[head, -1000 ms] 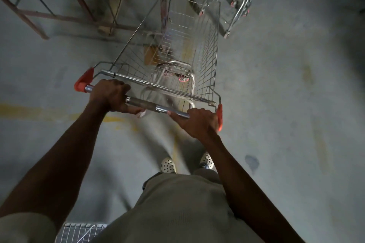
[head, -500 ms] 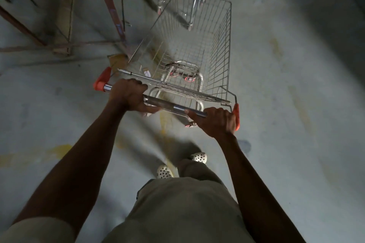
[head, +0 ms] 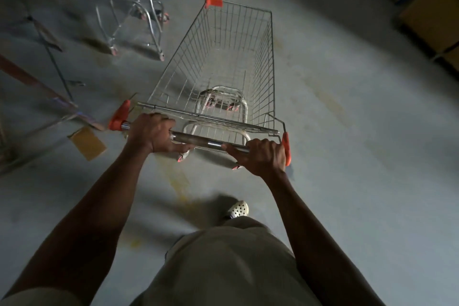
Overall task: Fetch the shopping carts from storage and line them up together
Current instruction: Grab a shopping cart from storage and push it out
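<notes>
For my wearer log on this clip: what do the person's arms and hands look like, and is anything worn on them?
The left arm and right arm are bare. The left hand and right hand have no gloves; no watch, band or ring shows, though the light is dim. A pale beige short sleeve covers the top of the left arm; no right sleeve is in view.

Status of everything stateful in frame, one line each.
pushed cart: upright, basket empty.
left hand: grips handle bar, left end.
right hand: grips handle bar, right end.
second cart: upright, unheld, apart at upper left, blurred.
cardboard piece: flat on floor.
</notes>
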